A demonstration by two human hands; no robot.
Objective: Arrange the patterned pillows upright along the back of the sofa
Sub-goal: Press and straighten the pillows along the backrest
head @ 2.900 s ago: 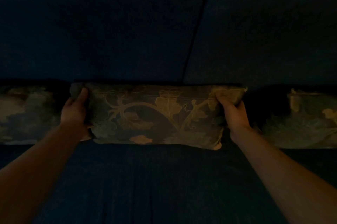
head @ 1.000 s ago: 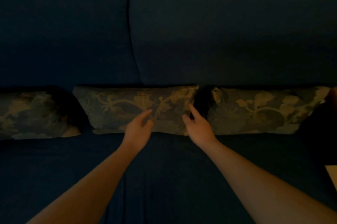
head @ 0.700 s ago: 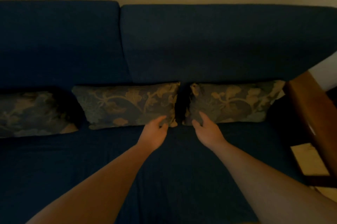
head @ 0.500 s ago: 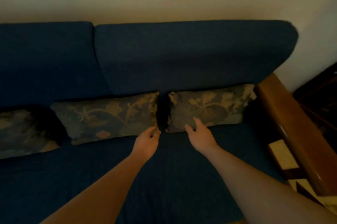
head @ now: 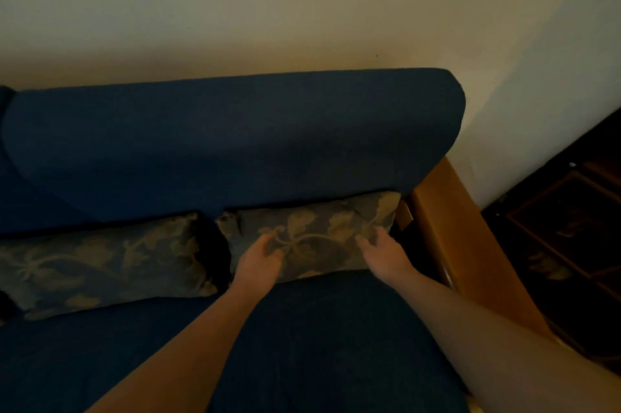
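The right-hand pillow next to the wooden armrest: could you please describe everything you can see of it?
The right pillow is a long rectangular cushion in dark woven-looking fabric with a pale gold leaf-and-vine pattern. It stands on its long edge on the blue seat, leaning against the backrest, its right end close to the wooden armrest. The left hand and right hand rest open on its front face. A dark gap separates it from the next pillow.
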